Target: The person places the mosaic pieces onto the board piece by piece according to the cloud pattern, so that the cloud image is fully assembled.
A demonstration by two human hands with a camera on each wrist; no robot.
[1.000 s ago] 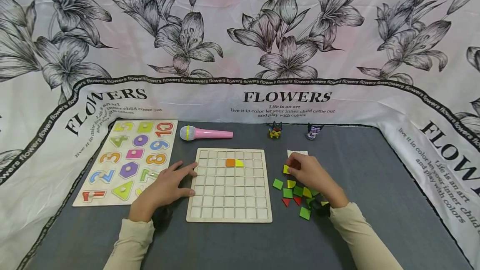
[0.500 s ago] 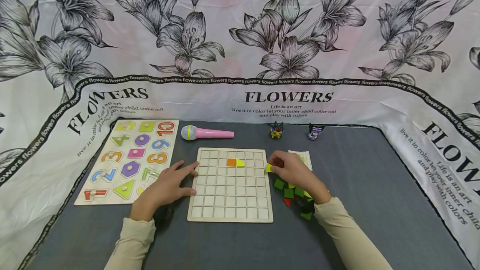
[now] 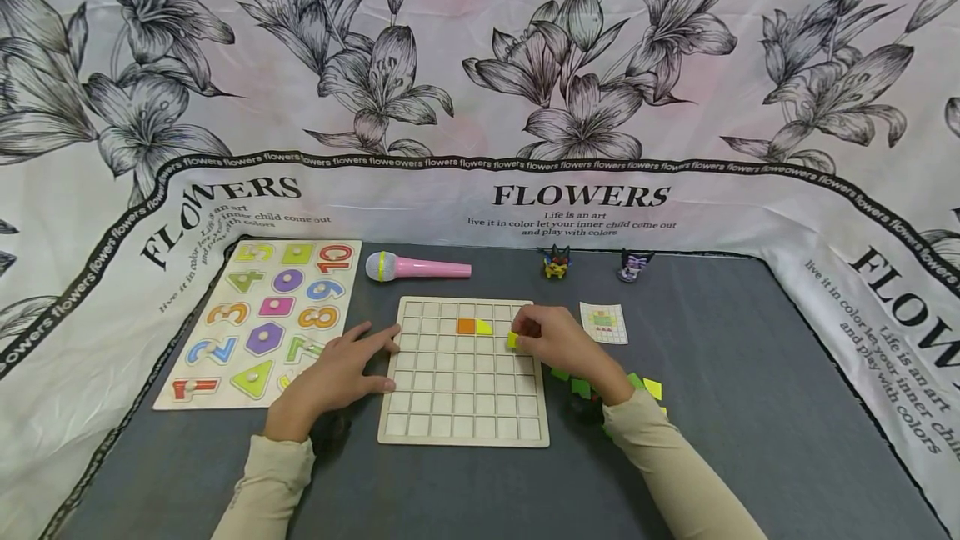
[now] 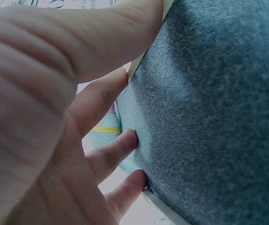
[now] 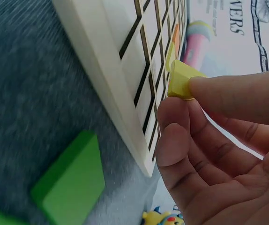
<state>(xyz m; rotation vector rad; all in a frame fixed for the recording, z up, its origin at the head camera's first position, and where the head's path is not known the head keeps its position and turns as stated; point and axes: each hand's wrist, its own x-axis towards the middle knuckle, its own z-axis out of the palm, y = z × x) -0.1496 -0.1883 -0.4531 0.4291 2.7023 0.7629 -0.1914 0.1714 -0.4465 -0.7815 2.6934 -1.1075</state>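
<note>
Pinching a small yellow tile point(image 5: 181, 79) between thumb and fingers, the right hand point(image 3: 558, 340) holds it just over the right side of the grid board point(image 3: 465, 382). The left hand point(image 3: 330, 377) lies with its fingers spread, thumb and index fingertip touching the board's left edge. In row 2 from the top, 1 orange square point(image 3: 466, 327) sits beside 1 yellow piece point(image 3: 483, 327) with a curved corner. Green tiles point(image 3: 581, 387) lie right of the board, partly hidden by the right forearm. Behind them is a printed card point(image 3: 603, 323); farther back stand 2 figurines point(image 3: 557, 262) and a pink microphone point(image 3: 431, 268) lies near a number puzzle point(image 3: 263, 338).
</note>
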